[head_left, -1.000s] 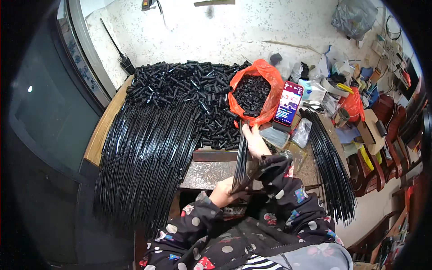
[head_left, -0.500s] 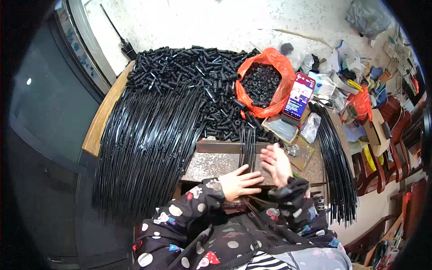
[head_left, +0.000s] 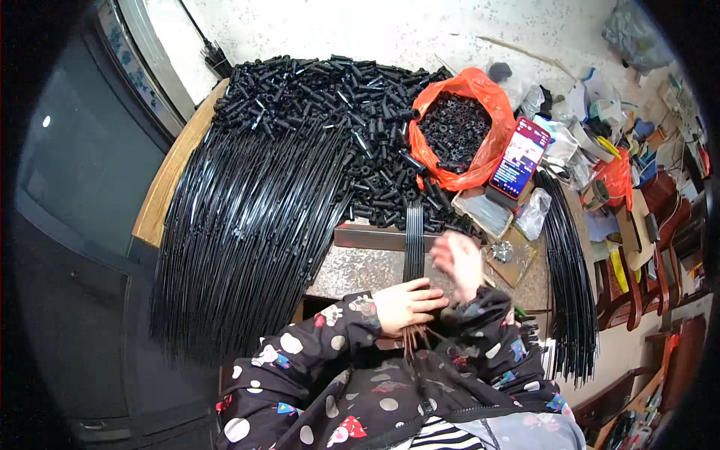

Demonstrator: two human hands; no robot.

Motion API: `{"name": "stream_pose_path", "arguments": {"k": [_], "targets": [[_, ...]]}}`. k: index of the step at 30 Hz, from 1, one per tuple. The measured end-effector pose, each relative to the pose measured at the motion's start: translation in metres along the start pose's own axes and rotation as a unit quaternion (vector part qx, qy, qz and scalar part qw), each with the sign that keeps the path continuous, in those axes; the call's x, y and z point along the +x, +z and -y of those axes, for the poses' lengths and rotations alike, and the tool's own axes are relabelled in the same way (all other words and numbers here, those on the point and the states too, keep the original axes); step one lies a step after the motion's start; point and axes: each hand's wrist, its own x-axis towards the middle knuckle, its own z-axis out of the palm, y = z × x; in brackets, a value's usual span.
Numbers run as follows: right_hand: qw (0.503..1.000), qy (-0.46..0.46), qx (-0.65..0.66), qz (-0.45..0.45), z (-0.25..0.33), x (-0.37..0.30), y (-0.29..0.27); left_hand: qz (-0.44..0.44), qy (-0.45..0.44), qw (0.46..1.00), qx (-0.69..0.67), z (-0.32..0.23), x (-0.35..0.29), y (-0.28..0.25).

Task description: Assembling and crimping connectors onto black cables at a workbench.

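A small row of thin black rods (head_left: pixel 414 240) lies side by side across a long brown bar (head_left: pixel 367 237) at the front of the table. My left hand (head_left: pixel 409 306) rests flat over the near part of these rods, fingers stretched out. Their brownish near ends stick out below it toward my lap. Just right of the row is my right hand (head_left: pixel 459 262), raised and blurred by motion; how its fingers stand is unclear. Beyond the bar spreads a heap of short black tubular parts (head_left: pixel 375 176), touching the rods' far ends.
Many long black rods (head_left: pixel 240 247) cover the table's left side; another bundle (head_left: pixel 570 277) lies at the right. An orange plastic bag (head_left: pixel 501 101) holds small black rings. Beside it a lit phone (head_left: pixel 517 157) leans upright. Clear plastic bags (head_left: pixel 533 213) and clutter fill the right.
The rods under my left hand now lie closer together and more evenly, where they were spread unevenly. My right hand has turned and blurred. The whole view has shifted slightly.
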Motion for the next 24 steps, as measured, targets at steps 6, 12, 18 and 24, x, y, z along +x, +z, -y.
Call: {"name": "stream_pose_path", "arguments": {"k": [6,12,18,24], "targets": [[0.984,0.036,0.031,0.173,-0.04,0.024,0.003,-0.022,0.048,0.998,-0.03,0.003,-0.004,0.004],[0.748,-0.244,-0.222,0.576,0.019,-0.024,-0.012,-0.122,-0.088,0.918,-0.367,-0.003,0.002,-0.016],[0.913,-0.179,-0.183,0.316,0.009,-0.063,-0.012,-0.096,-0.111,0.962,-0.231,0.005,-0.004,-0.007],[0.855,-0.218,-0.2,0.427,0.036,-0.072,-0.017,-0.078,-0.053,0.954,-0.283,0.01,-0.006,-0.008]]}}
